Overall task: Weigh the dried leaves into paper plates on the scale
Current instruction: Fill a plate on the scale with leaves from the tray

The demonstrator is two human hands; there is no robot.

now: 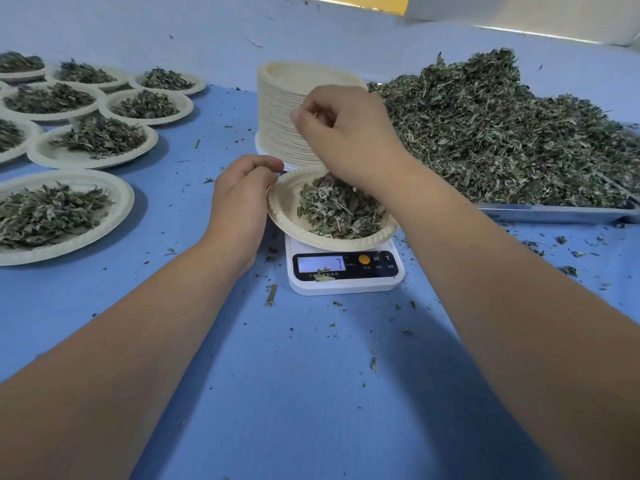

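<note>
Filled paper plates (100,140) crowd the left of the blue counter (294,375). They sit close together, some rims overlapping, and each carries a mound of leaf. The nearest filled plate (104,188) lies apart from the group, at the near-left edge.

The left forearm comes in from the lower left. The left hand (239,206) is set against the left rim of the paper plate (284,220) on the scale, its fingers curled over the far-left edge and gripping the rim.

This plate sits on the white digital scale (346,285) at the counter's centre and holds a loose pile of dried leaves (339,209). The display (321,264) is lit, but its reading is too blurred to make out. A leaf scrap (323,278) lies on the scale's front panel.

Just behind the scale, a tall stack of empty plates (280,112) stands almost touching the weighing plate's far rim.

The right forearm crosses over the plate's right side and hides that edge. The right hand (346,133) hangs above the pile and in front of the stack. Its fingers are bunched down against the thumb in a pinch, with a little leaf showing between the tips.

To the right, a metal tray (554,214) carries a big heap (502,133) of the same leaf. Crumbs (568,270) are scattered over the counter around the scale and tray.
</note>
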